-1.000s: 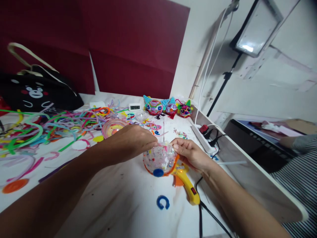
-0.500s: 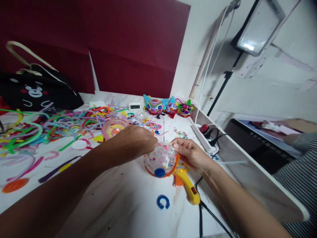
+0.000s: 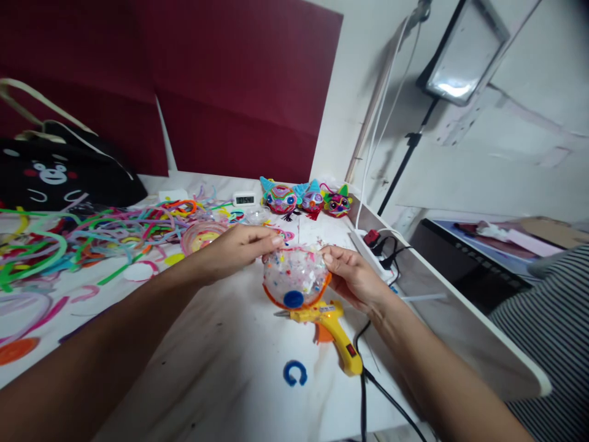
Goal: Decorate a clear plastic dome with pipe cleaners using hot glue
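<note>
Between my two hands is a clear plastic bowl-like shell [image 3: 297,270], speckled with coloured bits and edged with an orange pipe cleaner. A dark blue disc [image 3: 293,299] sits at its lower edge. My left hand [image 3: 251,244] pinches the shell's upper left rim, fingers closed. At the upper right rim, my right hand [image 3: 350,273] grips it between thumb and fingers. Just below the shell, a yellow glue gun [image 3: 338,331] lies on the table with its nozzle pointing left. A blue C-shaped pipe cleaner piece [image 3: 294,372] lies nearer to me.
Many coloured pipe cleaners [image 3: 115,236] spread over the table's left side. Several decorated animal-like figures [image 3: 281,199] stand at the back beside a small digital clock [image 3: 245,199]. A power strip [image 3: 375,255] lies along the raised right edge. A person's striped garment [image 3: 547,325] shows at far right.
My left hand has turned from a fist over the shell to a pinch on its left rim. The shell is lifted slightly, showing more of the glue gun's nozzle. The view has shifted a little.
</note>
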`<action>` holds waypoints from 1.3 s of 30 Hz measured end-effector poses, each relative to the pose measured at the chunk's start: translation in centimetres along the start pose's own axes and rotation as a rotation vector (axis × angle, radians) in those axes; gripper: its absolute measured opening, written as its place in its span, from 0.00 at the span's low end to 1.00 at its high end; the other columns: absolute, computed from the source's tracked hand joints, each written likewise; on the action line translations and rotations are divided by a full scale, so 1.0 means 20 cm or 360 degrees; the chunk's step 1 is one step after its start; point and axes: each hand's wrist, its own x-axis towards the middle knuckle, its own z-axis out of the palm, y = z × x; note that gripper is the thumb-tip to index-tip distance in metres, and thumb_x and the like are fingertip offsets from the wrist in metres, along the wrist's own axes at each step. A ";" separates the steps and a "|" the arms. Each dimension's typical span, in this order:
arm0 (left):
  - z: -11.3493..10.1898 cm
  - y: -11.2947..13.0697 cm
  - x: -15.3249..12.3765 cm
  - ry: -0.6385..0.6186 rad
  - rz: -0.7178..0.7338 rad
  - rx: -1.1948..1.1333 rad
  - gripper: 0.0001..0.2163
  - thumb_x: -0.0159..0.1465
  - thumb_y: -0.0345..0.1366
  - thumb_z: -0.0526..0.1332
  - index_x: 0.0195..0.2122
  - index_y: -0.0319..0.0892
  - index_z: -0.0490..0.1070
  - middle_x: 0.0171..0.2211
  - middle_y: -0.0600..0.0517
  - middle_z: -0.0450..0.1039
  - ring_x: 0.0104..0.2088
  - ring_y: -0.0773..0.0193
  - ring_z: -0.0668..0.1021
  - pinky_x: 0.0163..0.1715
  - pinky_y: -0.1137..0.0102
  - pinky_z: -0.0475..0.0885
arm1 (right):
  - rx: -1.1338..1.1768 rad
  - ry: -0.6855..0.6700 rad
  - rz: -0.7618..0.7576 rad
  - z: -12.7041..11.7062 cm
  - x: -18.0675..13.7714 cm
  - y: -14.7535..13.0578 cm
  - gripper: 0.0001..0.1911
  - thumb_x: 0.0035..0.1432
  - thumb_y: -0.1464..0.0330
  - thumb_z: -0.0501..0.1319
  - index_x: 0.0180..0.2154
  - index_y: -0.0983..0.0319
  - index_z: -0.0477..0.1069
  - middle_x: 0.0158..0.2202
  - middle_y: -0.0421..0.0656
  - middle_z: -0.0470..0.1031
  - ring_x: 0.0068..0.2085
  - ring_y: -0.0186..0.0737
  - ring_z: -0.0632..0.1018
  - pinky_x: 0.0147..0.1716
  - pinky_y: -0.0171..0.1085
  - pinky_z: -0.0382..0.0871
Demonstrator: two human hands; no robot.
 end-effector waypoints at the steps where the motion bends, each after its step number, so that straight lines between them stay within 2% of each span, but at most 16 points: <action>1: 0.01 -0.01 0.00 -0.0032 -0.0088 -0.0131 0.17 0.63 0.48 0.56 0.25 0.41 0.69 0.20 0.57 0.61 0.21 0.69 0.65 0.21 0.74 0.59 | -0.0004 0.0012 -0.0014 0.00 0.00 0.00 0.14 0.44 0.61 0.74 0.28 0.63 0.75 0.23 0.38 0.74 0.24 0.30 0.72 0.27 0.30 0.68; 4: 0.03 -0.05 -0.02 -0.0120 -0.0316 -0.0551 0.16 0.61 0.49 0.59 0.26 0.40 0.70 0.23 0.55 0.65 0.21 0.69 0.65 0.18 0.75 0.61 | 0.0005 0.0042 -0.0036 -0.01 0.00 0.00 0.14 0.45 0.62 0.73 0.27 0.63 0.74 0.22 0.37 0.72 0.23 0.30 0.71 0.25 0.29 0.66; 8: 0.06 -0.11 -0.06 -0.0130 -0.0442 -0.0986 0.12 0.60 0.44 0.63 0.30 0.39 0.74 0.30 0.51 0.71 0.25 0.68 0.69 0.20 0.74 0.66 | 0.0089 0.0054 -0.0026 0.00 0.01 0.00 0.14 0.45 0.63 0.73 0.24 0.64 0.73 0.21 0.36 0.71 0.23 0.28 0.69 0.25 0.28 0.65; 12: 0.11 -0.15 -0.11 -0.0020 -0.0507 -0.1347 0.09 0.59 0.39 0.66 0.29 0.38 0.73 0.27 0.51 0.72 0.25 0.69 0.72 0.22 0.76 0.67 | 0.0019 0.0077 -0.0002 0.03 0.01 0.01 0.15 0.43 0.61 0.74 0.24 0.63 0.73 0.22 0.37 0.71 0.24 0.29 0.69 0.26 0.29 0.64; 16: 0.16 -0.15 -0.15 0.0139 -0.0603 -0.1604 0.09 0.57 0.36 0.68 0.26 0.37 0.71 0.22 0.52 0.72 0.23 0.71 0.73 0.22 0.79 0.67 | -0.0245 0.0109 -0.0031 0.02 0.01 0.04 0.17 0.45 0.56 0.72 0.29 0.63 0.76 0.23 0.37 0.72 0.25 0.30 0.69 0.28 0.31 0.64; 19: 0.17 -0.16 -0.18 0.0225 -0.0693 -0.1710 0.08 0.60 0.33 0.65 0.26 0.37 0.70 0.22 0.52 0.72 0.22 0.71 0.74 0.23 0.79 0.69 | -0.0453 0.0178 -0.0133 0.00 0.02 0.06 0.19 0.50 0.54 0.68 0.34 0.63 0.77 0.28 0.39 0.75 0.30 0.34 0.73 0.33 0.34 0.66; 22: 0.17 -0.18 -0.19 0.0316 -0.0756 -0.1782 0.06 0.63 0.30 0.62 0.27 0.37 0.70 0.23 0.52 0.73 0.22 0.70 0.75 0.25 0.77 0.72 | -0.0561 0.0304 -0.0251 -0.02 0.03 0.05 0.19 0.51 0.53 0.67 0.35 0.63 0.77 0.31 0.42 0.78 0.34 0.37 0.76 0.36 0.37 0.68; 26: 0.16 -0.19 -0.20 0.0434 -0.0824 -0.1839 0.06 0.63 0.26 0.60 0.29 0.37 0.71 0.25 0.52 0.74 0.24 0.69 0.77 0.26 0.76 0.73 | -0.0703 0.0369 -0.0384 -0.03 0.04 0.04 0.16 0.52 0.55 0.67 0.30 0.63 0.75 0.24 0.40 0.75 0.27 0.35 0.73 0.33 0.37 0.68; 30: 0.17 -0.19 -0.20 0.0459 -0.0867 -0.1832 0.06 0.63 0.27 0.61 0.27 0.37 0.70 0.23 0.52 0.73 0.22 0.70 0.75 0.24 0.77 0.72 | -0.0910 0.0359 -0.0436 -0.03 0.03 0.04 0.15 0.55 0.55 0.65 0.29 0.62 0.74 0.23 0.39 0.73 0.27 0.35 0.72 0.31 0.37 0.66; 33: 0.17 -0.19 -0.20 0.0459 -0.0867 -0.1812 0.06 0.62 0.28 0.62 0.27 0.37 0.70 0.22 0.53 0.72 0.21 0.71 0.74 0.23 0.77 0.71 | -0.1156 0.0304 -0.0562 -0.01 0.01 0.05 0.12 0.57 0.59 0.64 0.30 0.61 0.73 0.26 0.41 0.73 0.29 0.36 0.72 0.31 0.37 0.66; 39: 0.19 -0.21 -0.19 0.0429 -0.0862 -0.1776 0.06 0.61 0.29 0.63 0.27 0.37 0.69 0.22 0.53 0.71 0.21 0.70 0.74 0.24 0.77 0.71 | -0.1866 -0.0032 -0.1135 0.05 -0.05 0.05 0.04 0.63 0.68 0.58 0.37 0.60 0.70 0.34 0.45 0.73 0.38 0.41 0.72 0.40 0.42 0.67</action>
